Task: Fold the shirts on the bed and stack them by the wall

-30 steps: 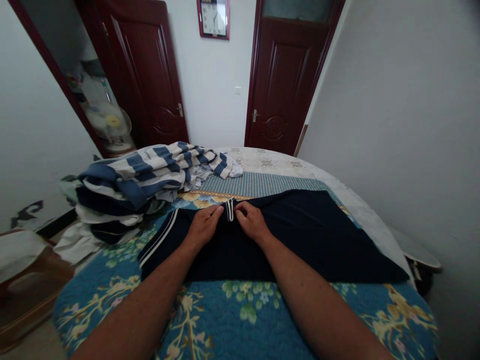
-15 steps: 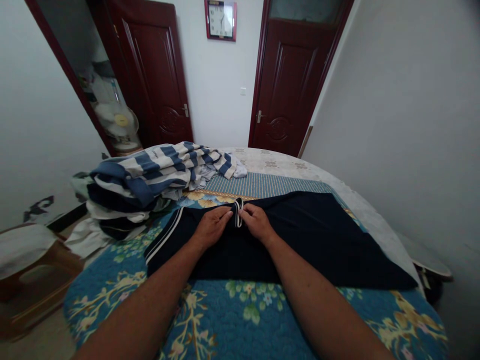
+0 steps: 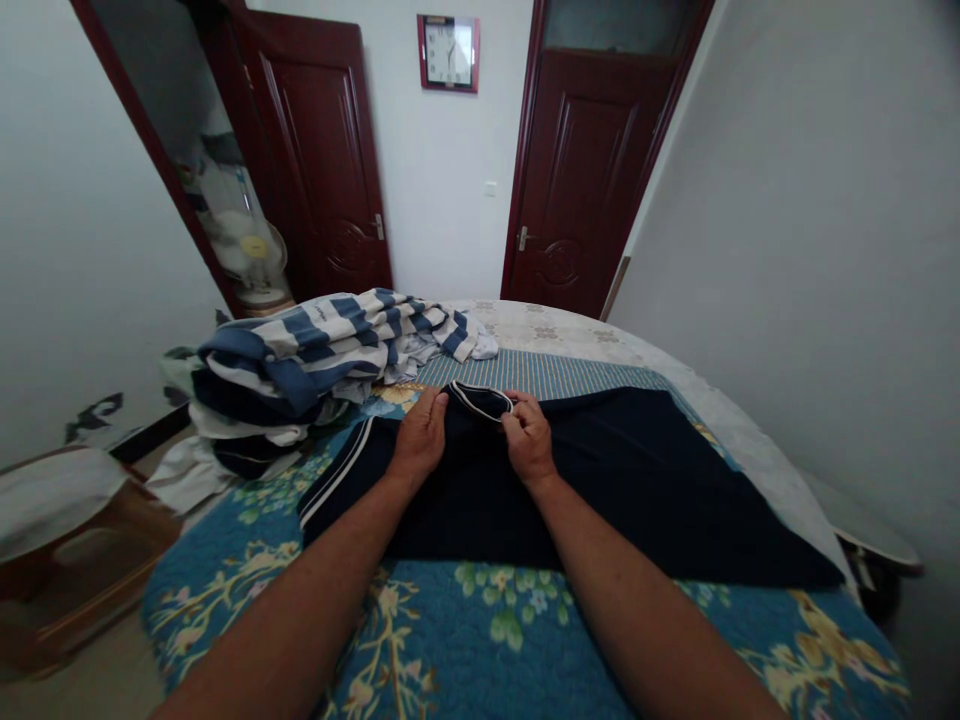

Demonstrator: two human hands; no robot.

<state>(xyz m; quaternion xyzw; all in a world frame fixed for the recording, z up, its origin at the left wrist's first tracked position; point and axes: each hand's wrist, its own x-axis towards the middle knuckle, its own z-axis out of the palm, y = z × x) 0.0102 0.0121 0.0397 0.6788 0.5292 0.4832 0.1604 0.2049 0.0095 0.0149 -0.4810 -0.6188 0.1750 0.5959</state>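
Note:
A dark navy garment point(image 3: 630, 470) lies spread across the table, with white-striped trim along its left end. In the middle, a striped-edged opening like a cuff is raised and stretched between my two hands. My left hand point(image 3: 421, 435) pinches the left side of this opening, thumb on top. The right side is gripped by my right hand point(image 3: 528, 436), fingers curled over the edge. Whether the piece is a shirt cannot be made out for certain.
A heap of clothes with a blue-and-white striped shirt point(image 3: 322, 335) on top lies at the back left. Beneath the garment is a blue floral quilted cover point(image 3: 450, 650). A wooden stool point(image 3: 82, 540) stands left; a round stool point(image 3: 870, 535) is at right.
My hands have moved apart, the left one leftward and the right one slightly rightward. The striped opening, bunched narrow before, is now stretched wide between them.

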